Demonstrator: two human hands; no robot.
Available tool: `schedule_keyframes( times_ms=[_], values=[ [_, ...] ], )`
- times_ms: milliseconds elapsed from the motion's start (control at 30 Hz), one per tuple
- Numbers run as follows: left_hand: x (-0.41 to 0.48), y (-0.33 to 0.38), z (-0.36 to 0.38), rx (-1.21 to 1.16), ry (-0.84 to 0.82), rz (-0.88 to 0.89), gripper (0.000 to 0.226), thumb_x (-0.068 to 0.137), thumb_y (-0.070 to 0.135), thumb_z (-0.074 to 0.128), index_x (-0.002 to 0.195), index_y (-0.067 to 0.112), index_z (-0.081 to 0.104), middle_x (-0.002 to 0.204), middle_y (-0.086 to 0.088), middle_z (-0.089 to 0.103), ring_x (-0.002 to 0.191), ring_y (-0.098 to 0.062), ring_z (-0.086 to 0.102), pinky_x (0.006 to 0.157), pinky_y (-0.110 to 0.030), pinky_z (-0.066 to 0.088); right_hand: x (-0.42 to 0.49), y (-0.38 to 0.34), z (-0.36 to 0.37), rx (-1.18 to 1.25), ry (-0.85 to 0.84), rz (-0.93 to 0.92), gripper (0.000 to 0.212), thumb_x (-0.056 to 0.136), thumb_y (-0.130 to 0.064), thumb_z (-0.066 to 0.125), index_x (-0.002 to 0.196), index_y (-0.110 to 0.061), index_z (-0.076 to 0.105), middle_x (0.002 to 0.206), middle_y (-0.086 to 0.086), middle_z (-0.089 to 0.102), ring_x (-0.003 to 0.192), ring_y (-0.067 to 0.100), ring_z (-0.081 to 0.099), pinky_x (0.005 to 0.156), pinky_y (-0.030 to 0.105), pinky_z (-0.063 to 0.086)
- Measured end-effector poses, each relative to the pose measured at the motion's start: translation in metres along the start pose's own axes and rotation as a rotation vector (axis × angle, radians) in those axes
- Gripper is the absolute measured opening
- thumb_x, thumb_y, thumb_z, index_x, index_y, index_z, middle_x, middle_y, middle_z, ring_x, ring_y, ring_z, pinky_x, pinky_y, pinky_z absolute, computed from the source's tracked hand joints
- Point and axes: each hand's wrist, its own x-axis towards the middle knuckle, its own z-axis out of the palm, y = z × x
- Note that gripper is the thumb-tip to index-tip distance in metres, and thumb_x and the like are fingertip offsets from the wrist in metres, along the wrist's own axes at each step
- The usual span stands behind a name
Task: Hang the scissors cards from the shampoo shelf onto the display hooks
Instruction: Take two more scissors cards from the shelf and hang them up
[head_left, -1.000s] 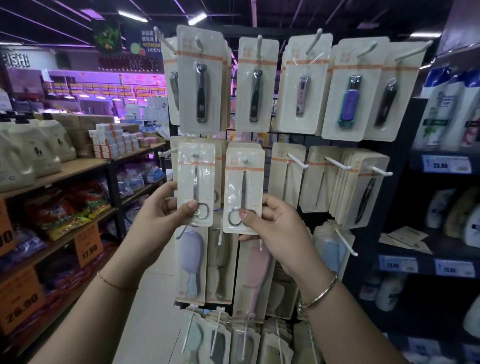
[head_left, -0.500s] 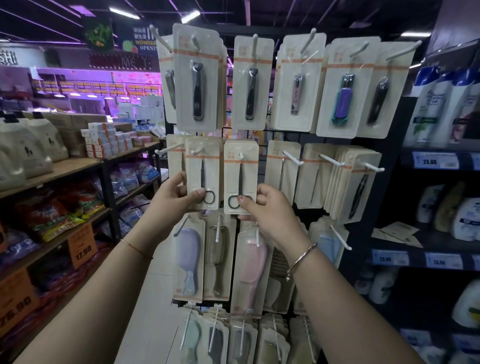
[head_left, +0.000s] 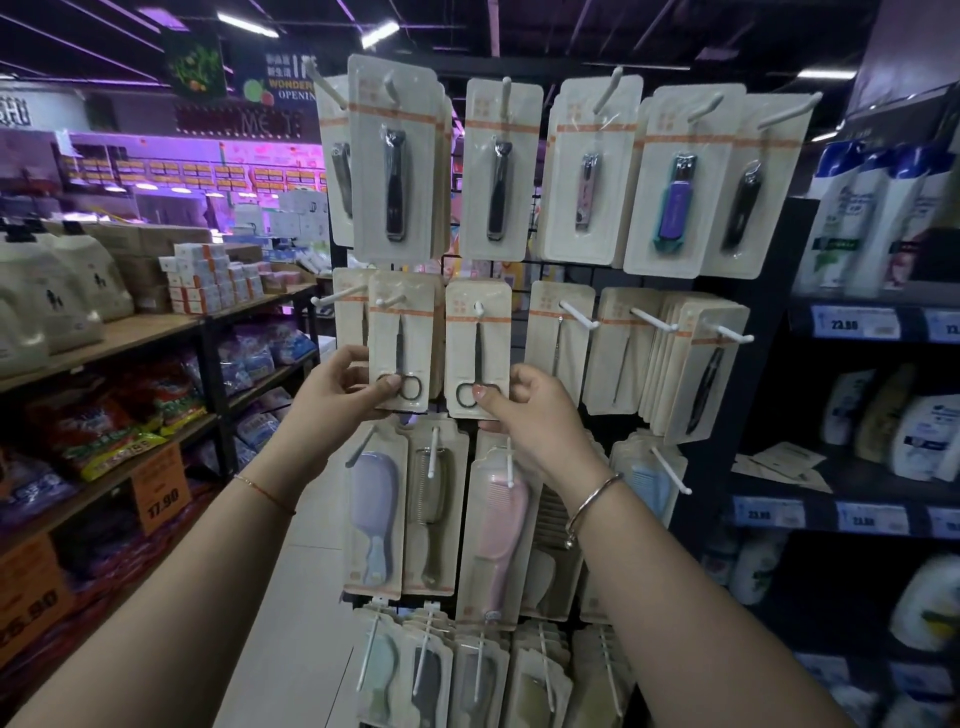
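Observation:
Two cream scissors cards hang side by side in the middle row of the display rack. My left hand (head_left: 343, 395) pinches the lower edge of the left scissors card (head_left: 402, 332), whose hole sits over a white hook (head_left: 390, 301). My right hand (head_left: 530, 410) grips the bottom of the right scissors card (head_left: 477, 332), which rests on another white hook (head_left: 479, 309). A few more scissors cards (head_left: 774, 462) lie flat on the shampoo shelf at right.
Nail clipper cards (head_left: 501, 171) fill the top row, with tool cards (head_left: 696, 364) on long hooks to the right. Comb and brush cards (head_left: 376, 504) hang below my hands. Shampoo bottles (head_left: 878, 218) line the right shelves; bagged goods (head_left: 104, 415) sit on left shelving.
Both hands rose and pushed the two scissors cards back onto their hooks; the cards now hang closer to the rack.

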Motion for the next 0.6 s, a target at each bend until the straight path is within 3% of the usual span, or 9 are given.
schedule_keyframes(
  times_ms=[100,200,367,467,600],
  values=[
    [-0.01,0.001,-0.003,0.242,0.107,0.001,0.029,0.085,0.023,0.07,0.11,0.021,0.056,0.098,-0.01,0.067,0.087,-0.022,0.068,0.075,-0.036,0.059,-0.01,-0.004,-0.008,-0.15,0.037,-0.003,0.025,0.083,-0.025,0.071,0.097,-0.006,0.062,0.098,0.008,0.071,0.084,0.019,0.067,0.079,0.035,0.059],
    [-0.026,0.006,-0.006,0.64,0.209,0.079,0.025,0.085,0.029,0.067,0.107,0.021,0.059,0.09,0.001,0.066,0.082,-0.017,0.065,0.074,-0.036,0.056,-0.023,-0.006,-0.025,-0.429,0.104,-0.108,0.019,0.084,-0.028,0.069,0.101,-0.022,0.063,0.098,-0.008,0.064,0.076,0.006,0.061,0.066,0.014,0.046],
    [-0.063,0.027,0.008,0.881,0.136,0.149,0.021,0.085,0.032,0.065,0.102,0.02,0.064,0.085,0.005,0.067,0.077,-0.012,0.063,0.072,-0.033,0.056,-0.054,-0.011,-0.051,-0.672,0.134,-0.212,0.017,0.086,-0.028,0.063,0.102,-0.024,0.064,0.097,-0.007,0.063,0.08,0.008,0.058,0.061,0.012,0.04],
    [-0.084,0.037,0.033,0.921,0.04,0.202,0.019,0.085,0.035,0.064,0.099,0.023,0.066,0.088,0.004,0.069,0.078,-0.015,0.064,0.073,-0.037,0.057,-0.079,-0.012,-0.069,-0.831,0.124,-0.24,0.016,0.087,-0.027,0.062,0.102,-0.022,0.064,0.092,-0.004,0.059,0.085,0.012,0.055,0.068,0.026,0.044],
    [-0.103,0.039,0.075,0.987,-0.096,0.233,0.022,0.085,0.041,0.06,0.101,0.027,0.064,0.091,0.006,0.066,0.081,-0.015,0.062,0.072,-0.033,0.055,-0.112,-0.008,-0.1,-0.949,0.112,-0.258,0.012,0.087,-0.02,0.063,0.095,-0.013,0.065,0.09,0.0,0.058,0.089,0.019,0.055,0.077,0.035,0.049]
  ],
)
